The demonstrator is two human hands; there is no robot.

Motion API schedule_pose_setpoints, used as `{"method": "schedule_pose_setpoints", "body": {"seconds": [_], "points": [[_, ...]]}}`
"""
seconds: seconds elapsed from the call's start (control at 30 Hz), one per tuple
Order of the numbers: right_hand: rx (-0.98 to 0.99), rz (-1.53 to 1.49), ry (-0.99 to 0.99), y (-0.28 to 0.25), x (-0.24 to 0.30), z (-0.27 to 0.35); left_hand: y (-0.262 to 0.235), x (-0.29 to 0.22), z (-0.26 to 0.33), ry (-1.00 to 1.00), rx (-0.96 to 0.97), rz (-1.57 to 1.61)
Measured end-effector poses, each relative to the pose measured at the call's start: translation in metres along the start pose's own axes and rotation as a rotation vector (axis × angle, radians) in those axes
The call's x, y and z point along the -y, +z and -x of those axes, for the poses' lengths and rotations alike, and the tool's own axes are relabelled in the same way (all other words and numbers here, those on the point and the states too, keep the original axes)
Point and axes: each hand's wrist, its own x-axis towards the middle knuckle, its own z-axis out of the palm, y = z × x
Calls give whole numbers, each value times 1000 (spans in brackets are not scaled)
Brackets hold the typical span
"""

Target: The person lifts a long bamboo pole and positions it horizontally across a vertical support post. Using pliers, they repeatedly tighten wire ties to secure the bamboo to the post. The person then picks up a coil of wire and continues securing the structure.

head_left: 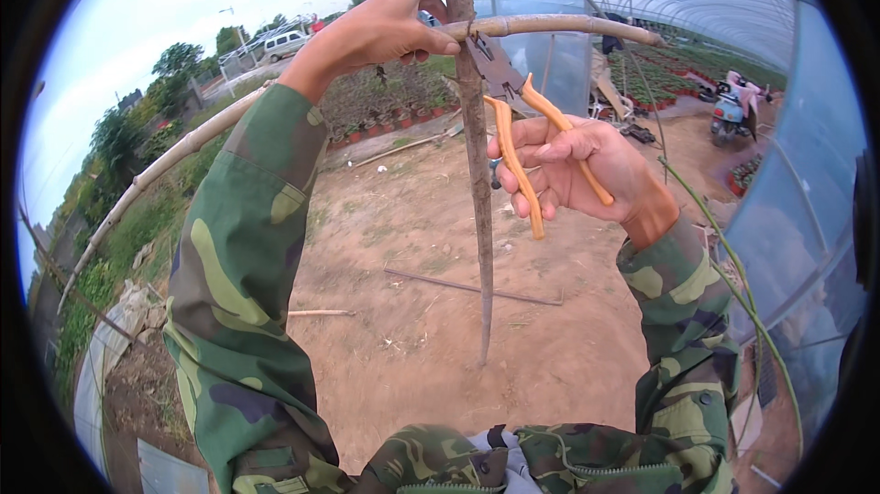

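Observation:
An upright wooden stake [479, 192] stands in front of me, tapering toward the ground. A bamboo pole [568, 25] crosses it near the top. My left hand [390, 27] is closed round the bamboo pole just left of the crossing, its thumb close to the stake; some fingers are hidden behind. In my right hand [587, 164] are pliers [519, 169] with orange handles, which are spread apart. Their dark metal head [495, 68] points up at the crossing, just right of the stake. A dark tie, perhaps wire, shows there; whether the jaws grip it I cannot tell.
A plastic-covered greenhouse [788, 192] lines the right side, with a parked scooter [731, 114] by it. A green cord [724, 256] hangs at right. A thin rod [472, 286] and a short stick [321, 312] lie on the dirt. Potted plants [403, 118] stand in rows beyond.

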Motion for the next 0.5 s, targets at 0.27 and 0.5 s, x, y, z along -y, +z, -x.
{"method": "schedule_pose_setpoints", "body": {"seconds": [0.27,0.5], "points": [[115,-99,24,-8,0,-3,-1,-8,10,-14,-46,4],[110,-66,0,-7,-2,-2,-6,-12,13,-52,-25,-4]]}}
